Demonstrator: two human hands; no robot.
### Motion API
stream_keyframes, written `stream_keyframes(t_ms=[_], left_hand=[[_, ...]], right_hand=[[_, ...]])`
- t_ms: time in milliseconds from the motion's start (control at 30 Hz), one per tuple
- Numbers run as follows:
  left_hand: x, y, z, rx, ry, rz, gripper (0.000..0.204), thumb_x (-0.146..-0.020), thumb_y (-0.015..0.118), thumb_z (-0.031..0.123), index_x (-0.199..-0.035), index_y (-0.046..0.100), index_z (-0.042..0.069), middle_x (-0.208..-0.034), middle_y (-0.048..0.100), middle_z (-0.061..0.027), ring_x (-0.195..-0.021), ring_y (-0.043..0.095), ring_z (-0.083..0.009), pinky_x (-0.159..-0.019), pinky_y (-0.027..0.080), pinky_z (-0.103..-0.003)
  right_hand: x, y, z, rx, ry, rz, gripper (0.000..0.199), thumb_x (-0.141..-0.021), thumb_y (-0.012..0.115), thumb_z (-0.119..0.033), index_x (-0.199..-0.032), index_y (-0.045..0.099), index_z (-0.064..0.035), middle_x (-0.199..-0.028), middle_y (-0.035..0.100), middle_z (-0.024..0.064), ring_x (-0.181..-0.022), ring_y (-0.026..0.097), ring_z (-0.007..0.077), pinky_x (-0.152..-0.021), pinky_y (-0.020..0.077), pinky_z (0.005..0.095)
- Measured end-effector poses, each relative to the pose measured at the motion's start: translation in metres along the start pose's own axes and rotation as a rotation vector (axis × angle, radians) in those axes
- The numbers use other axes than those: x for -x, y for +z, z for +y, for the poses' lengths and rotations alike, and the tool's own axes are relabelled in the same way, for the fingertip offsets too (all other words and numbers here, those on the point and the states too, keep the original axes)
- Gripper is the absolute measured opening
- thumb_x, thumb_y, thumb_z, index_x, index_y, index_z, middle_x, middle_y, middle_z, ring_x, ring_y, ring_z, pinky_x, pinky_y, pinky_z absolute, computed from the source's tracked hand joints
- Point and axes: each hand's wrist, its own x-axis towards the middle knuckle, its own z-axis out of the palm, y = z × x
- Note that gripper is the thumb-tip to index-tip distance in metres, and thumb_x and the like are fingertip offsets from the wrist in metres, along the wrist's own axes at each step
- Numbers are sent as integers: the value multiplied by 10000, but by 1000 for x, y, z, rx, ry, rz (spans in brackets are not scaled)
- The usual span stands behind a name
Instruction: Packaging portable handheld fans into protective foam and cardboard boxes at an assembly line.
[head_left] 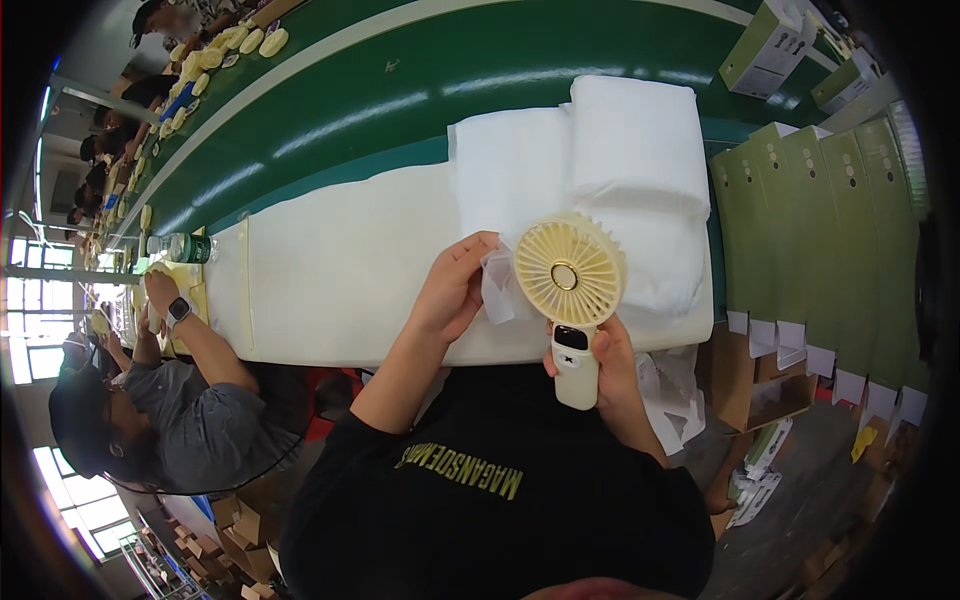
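Just off centre, toward three o'clock, we have the fan [569,302], pale yellow and held up in the air! Look at that line: the long axis runs almost straight up and down our view, the round head [566,276] at twelve, the handle [576,386] at six. The grille is turned up at us, hub showing, and the dark screen [575,339] beneath it looks our way too. We see the head against the mat [340,270], the handle against our black shirt [430,520].

Now the hands! Our right hand [618,368] is clasped about the handle, below the head and toward five o'clock, thumb beside the screen and fingers showing on the nine o'clock side; the foot pokes out below the grip. Over at nine o'clock from the head, our left hand [455,285] pinches the film [496,290], a thin, cloudy piece between hand and fan. The fan sits right between our two hands, the left fingers apart from it; whether the film touches the head, we can't tell.

Around us: white sheets [640,130] toward one o'clock, green boxes [800,210] at two to three, the belt [400,90] at eleven, a co-worker [205,440] at eight.
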Motion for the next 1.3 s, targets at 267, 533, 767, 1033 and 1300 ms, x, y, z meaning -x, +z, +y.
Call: stream_keyframes(t_ms=[267,533,767,1033,1300], left_hand=[[10,20,9,-77,48,-7,140,-946,530,175,-967,594,52,-857,593,32,-739,553,-50,-651,471,-227],[23,26,23,-912,1056,-7,27,-861,636,47,-879,616,45,-834,617,-16,-699,578,-121,-605,490,-266],[26,54,-60,-635,826,24,579,-831,645,-15,-1327,356,55,-1007,640,-104,-844,628,-219,-699,536,-296],[16,34,1,-207,361,-32,541,-871,607,10,-1320,309,49,-1027,655,-110,-898,628,-145,-660,535,-272],[24,125,69,-697,1129,-1162,57,-796,697,77,-811,681,25,-714,634,-67,-627,634,-221,-568,500,-274]], right_hand=[[0,-2,-4,-13,98,-101,750,-772,685,-522,-1237,444,14,-1112,555,174,-715,632,241,-588,521,332],[-23,-1,-41,1373,-787,26,627,-811,668,-97,-1364,392,10,-1263,518,207,-994,593,265,-786,508,341],[-33,17,-27,883,-786,291,551,-854,563,-41,-1360,374,69,-1336,462,228,-1175,517,339,-965,424,361],[-25,4,-7,1433,-947,117,511,-895,534,-76,-1380,395,6,-1362,435,235,-1223,462,381,-1011,382,416],[-5,8,-54,1248,-1549,446,641,-865,625,-91,-1424,313,-125,-1263,467,198,-1169,471,351,-1030,346,436]])
